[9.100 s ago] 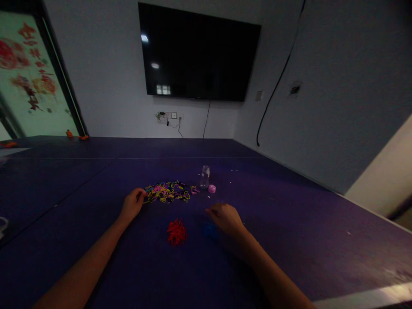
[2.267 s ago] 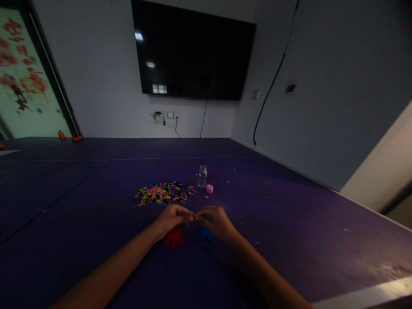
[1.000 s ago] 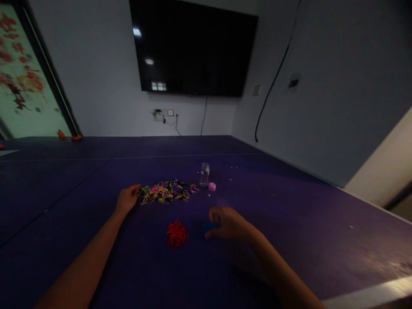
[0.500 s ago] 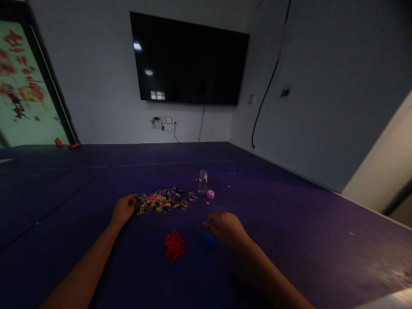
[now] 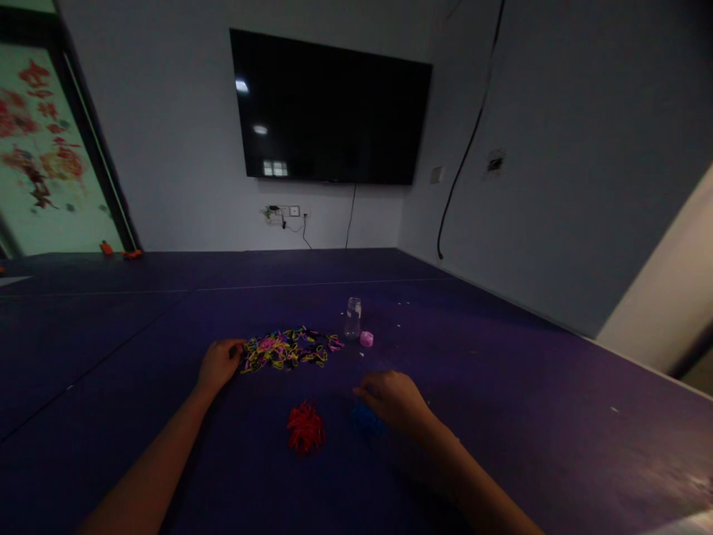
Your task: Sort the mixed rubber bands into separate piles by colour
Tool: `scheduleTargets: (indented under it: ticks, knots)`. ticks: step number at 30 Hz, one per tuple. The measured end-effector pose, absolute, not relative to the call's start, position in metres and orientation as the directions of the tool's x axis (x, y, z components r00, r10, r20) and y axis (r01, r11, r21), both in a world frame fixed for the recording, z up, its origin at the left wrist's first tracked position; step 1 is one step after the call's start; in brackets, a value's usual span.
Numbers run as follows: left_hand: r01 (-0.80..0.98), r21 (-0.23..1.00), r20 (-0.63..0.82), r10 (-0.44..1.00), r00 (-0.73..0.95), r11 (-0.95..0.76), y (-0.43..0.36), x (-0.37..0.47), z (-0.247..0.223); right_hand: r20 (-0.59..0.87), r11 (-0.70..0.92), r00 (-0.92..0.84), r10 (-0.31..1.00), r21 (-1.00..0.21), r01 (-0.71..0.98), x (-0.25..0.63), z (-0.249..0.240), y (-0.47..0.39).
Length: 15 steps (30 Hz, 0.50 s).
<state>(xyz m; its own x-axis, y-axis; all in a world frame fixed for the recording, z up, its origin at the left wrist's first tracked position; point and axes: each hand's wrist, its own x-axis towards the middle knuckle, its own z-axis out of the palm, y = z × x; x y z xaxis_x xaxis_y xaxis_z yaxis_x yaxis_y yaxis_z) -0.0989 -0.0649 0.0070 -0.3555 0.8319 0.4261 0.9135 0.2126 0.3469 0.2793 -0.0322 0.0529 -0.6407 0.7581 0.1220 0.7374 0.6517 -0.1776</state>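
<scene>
A loose pile of yellow, pink and dark rubber bands (image 5: 284, 349) lies spread on the purple surface. At its left edge is my left hand (image 5: 220, 365), fingers bent together at the bands; what is between the fingertips is too small to make out. My right hand (image 5: 394, 395) hovers over a small heap of blue rubber bands (image 5: 366, 420) and partly covers it. Its fingertips are pinched, and anything in them is hidden. To the left of that heap sits a heap of red rubber bands (image 5: 306, 428).
Beyond the piles stands a clear bottle (image 5: 353, 319), upright and uncapped, with a pink cap (image 5: 366, 339) beside it. Small white scraps dot the purple surface (image 5: 501, 416). A television (image 5: 334, 111) hangs on the far wall, and a black cable (image 5: 465, 148) runs down the right wall.
The whole view has shifted slightly, moving everything a little right and down. Both hands stay at nearly the same places beside the piles.
</scene>
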Motion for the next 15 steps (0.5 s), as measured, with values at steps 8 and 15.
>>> scheduleTargets:
  ticks: [8, 15]
  knots:
    - [0.861, 0.46, 0.38, 0.829, -0.411, 0.216, -0.0631, -0.1008, 0.0048, 0.119, 0.647, -0.638, 0.761, -0.203, 0.735, 0.2794, 0.0544, -0.0327]
    - [0.854, 0.448, 0.379, 0.809, -0.45, 0.265, -0.0665, -0.0967, 0.0095, 0.118, 0.648, -0.638, 0.761, -0.197, 0.736, 0.2787, 0.0529, -0.0317]
